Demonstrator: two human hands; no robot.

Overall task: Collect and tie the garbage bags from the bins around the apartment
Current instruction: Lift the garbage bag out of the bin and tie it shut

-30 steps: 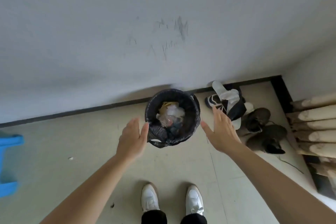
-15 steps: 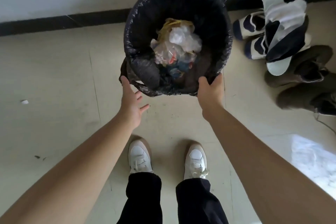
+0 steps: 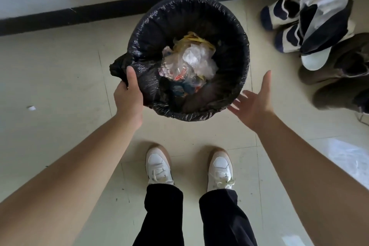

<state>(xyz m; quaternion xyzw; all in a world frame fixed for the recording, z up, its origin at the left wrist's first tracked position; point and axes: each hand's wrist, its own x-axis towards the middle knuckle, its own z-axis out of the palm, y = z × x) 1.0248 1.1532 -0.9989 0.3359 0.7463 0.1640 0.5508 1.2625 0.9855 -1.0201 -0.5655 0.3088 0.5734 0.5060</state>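
The garbage bag (image 3: pixel 235 32), probably thin and light, stands just before the skirting board (image 3: pixel 60 16). My left grip (image 3: pixel 129 94) pinches its loose rim; the right grip (image 3: pixel 253 106), open, should take the opposite rim.

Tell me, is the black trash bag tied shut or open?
Open: the black bag gapes wide, rubbish showing inside; the left hand grips its edge.

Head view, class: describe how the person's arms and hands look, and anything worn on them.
The left forearm and right forearm are bare to the frame edge, with no sleeves in view. The left hand and right hand wear no gloves; no ring, watch, bracelet or marking shows.
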